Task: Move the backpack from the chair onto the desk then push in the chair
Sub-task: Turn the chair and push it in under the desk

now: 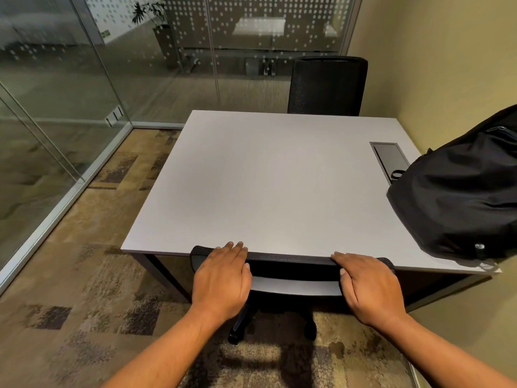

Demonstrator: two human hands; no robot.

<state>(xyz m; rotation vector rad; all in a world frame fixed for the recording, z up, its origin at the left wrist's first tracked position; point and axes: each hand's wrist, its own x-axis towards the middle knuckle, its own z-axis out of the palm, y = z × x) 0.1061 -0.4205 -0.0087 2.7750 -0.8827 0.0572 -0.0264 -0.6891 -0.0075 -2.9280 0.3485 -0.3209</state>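
A black backpack (461, 191) lies on the right side of the grey desk (265, 186), leaning toward the wall. The black mesh chair (291, 260) stands at the desk's near edge, its backrest top against the desk edge and its seat under the desktop. My left hand (222, 278) lies over the left end of the backrest top, fingers curled over it. At the right end my right hand (369, 285) grips the backrest top the same way.
A second black chair (327, 85) stands at the far side of the desk. A cable hatch (390, 158) is set in the desktop by the backpack. Glass walls (56, 107) close the room on the left and back, a yellow wall on the right. Patterned carpet covers the floor.
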